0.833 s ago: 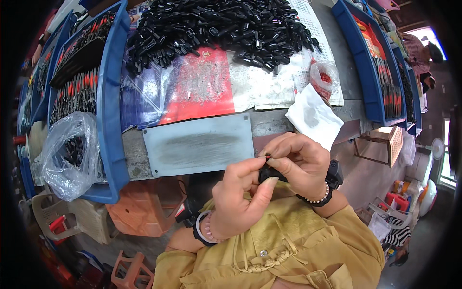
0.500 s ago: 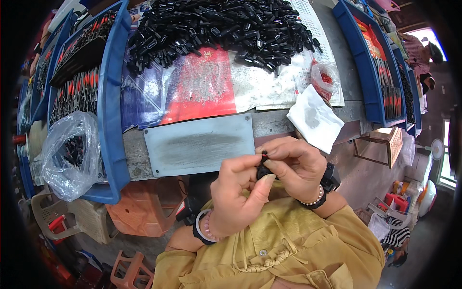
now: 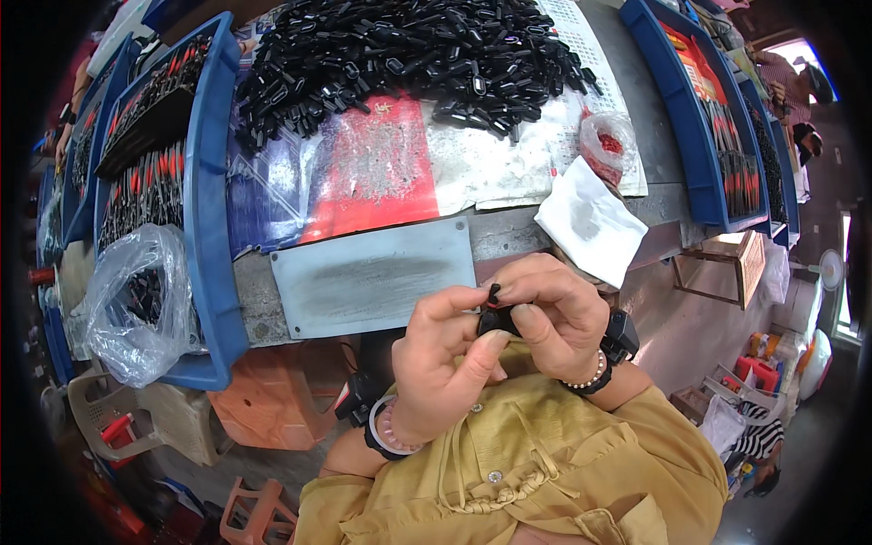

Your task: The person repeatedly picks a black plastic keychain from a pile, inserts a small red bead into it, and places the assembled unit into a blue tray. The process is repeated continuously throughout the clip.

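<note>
Your two hands come together just off the near edge of the bench (image 3: 514,242), in front of your chest, both wrists bent inward. Your left hand (image 3: 440,350) turns its palm toward the right, index finger stretched to the piece, thumb angled up beneath it, the other fingers curled in. And here's your right hand (image 3: 552,318), arching over from the other side, knuckles up, thumb reaching in below the index finger. The grip is nearly closed on both sides, fingertips drawn in around one small black piece (image 3: 495,322), pinched between the two hands. That piece sits right of the pale blue plate's (image 3: 372,277) lower corner, above your lap. Now look at it: dark, a rounded lower body, a narrow black tip poking up between your index fingers, and a touch of red just under that tip. Your fingers hide the rest of its shape. Beyond, a heap of glossy black parts (image 3: 409,77) spreads across the bench.
</note>
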